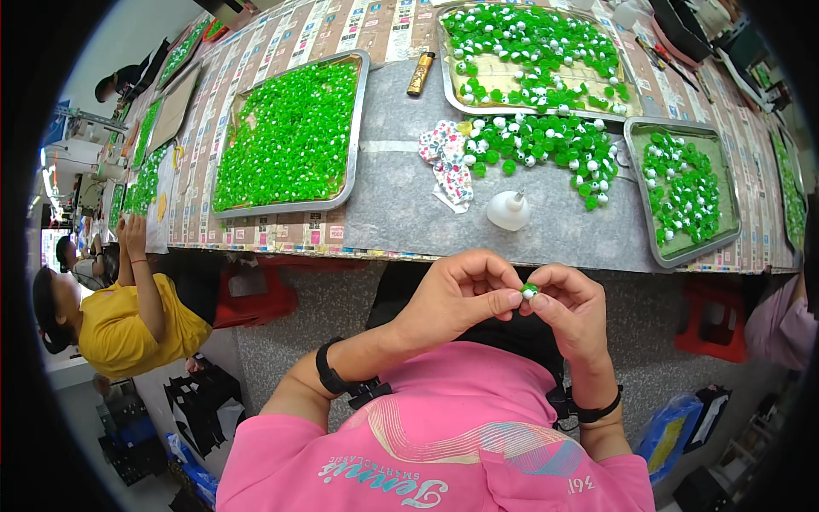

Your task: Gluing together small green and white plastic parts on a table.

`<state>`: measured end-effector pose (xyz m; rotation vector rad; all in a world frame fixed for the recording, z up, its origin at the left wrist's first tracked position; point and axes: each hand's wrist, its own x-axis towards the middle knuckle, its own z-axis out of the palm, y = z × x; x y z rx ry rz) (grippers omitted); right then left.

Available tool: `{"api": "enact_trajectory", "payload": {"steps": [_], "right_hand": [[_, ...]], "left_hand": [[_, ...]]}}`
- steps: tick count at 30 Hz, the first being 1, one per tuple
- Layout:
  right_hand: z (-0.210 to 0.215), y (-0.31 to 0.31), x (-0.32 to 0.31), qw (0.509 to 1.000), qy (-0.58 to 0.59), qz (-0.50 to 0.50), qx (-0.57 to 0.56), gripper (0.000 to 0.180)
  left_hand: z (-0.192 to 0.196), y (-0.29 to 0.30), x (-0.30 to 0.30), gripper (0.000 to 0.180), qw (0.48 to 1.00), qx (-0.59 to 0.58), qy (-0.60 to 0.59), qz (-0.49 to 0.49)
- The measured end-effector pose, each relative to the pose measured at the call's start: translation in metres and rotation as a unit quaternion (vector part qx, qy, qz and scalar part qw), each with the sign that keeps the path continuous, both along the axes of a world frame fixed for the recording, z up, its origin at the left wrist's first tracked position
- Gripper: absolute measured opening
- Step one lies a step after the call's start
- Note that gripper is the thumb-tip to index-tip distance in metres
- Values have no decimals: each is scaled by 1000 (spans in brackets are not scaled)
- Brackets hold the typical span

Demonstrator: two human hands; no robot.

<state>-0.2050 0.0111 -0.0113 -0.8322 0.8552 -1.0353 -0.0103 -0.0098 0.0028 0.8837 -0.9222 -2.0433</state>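
Note:
My left hand (469, 294) and my right hand (573, 309) meet in front of the table edge. Between their thumbs and fingertips they pinch one small green piece with a white ball part (530, 291). Just beyond my hands, a white squeeze bottle with a thin needle tip (508, 211) stands on the grey table covering. Behind it lies a loose pile of similar green-and-white pieces (554, 147), with a crumpled floral cloth (445, 158) at its left side.
A metal tray (362, 128) of small green parts is at left. Further trays hold green-and-white pieces, one at the back (452, 101) and one at right (729, 226). A lighter (421, 73) lies between trays. A co-worker in yellow (141, 328) sits at left; red stools (712, 320) stand below.

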Motion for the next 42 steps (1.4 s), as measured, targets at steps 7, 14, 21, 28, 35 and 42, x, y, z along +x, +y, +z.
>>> {"api": "enact_trajectory", "payload": {"steps": [7,14,21,28,35,42], "right_hand": [[1,2,1,997,52,-10,-47,20],[-2,3,0,998,46,-10,-49,19],[1,3,1,1000,1,7,-21,20],[2,4,4,998,54,-11,-32,19],[-3,7,1,998,61,-9,-22,20],[-4,4,-3,999,9,-10,35,21]], "left_hand": [[-1,-1,1,10,999,-12,-35,-4],[8,-8,4,16,997,69,-15,-35],[-3,-8,2,19,990,129,15,-61],[-2,-2,-2,18,991,128,9,-29],[-5,2,-5,17,989,147,23,-25],[0,0,-5,18,985,164,37,-34]]}}
